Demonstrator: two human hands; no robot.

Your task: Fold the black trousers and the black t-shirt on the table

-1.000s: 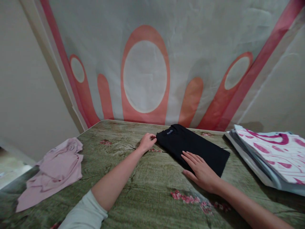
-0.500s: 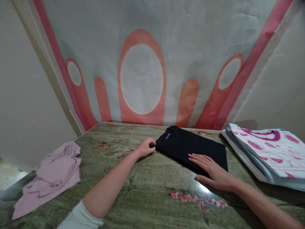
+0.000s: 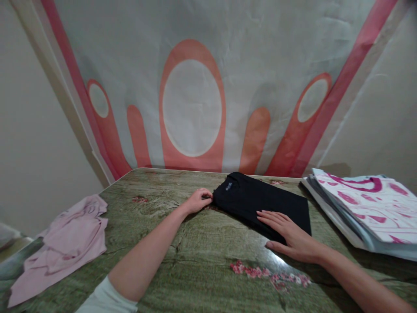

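Note:
A black T-shirt (image 3: 260, 200), folded into a rectangle, lies on the table with its collar and neck label toward the back left. At its left edge, the bent fingers of my left hand (image 3: 197, 201) pinch the cloth near the collar end. My right hand (image 3: 291, 237) rests flat on the front right part of the shirt, fingers stretched out and the thumb apart, over the front edge.
Right of the shirt sits a stack of folded clothes (image 3: 371, 208), topped by a white one with magenta print. A crumpled pink garment (image 3: 70, 243) lies at the table's left edge. Behind the wood-patterned table (image 3: 156, 265) hangs a printed sheet (image 3: 273, 52).
The thumb and fingers of my left hand have drawn closer together at the shirt's edge. My right hand stays in place on the shirt. The view has shifted very slightly.

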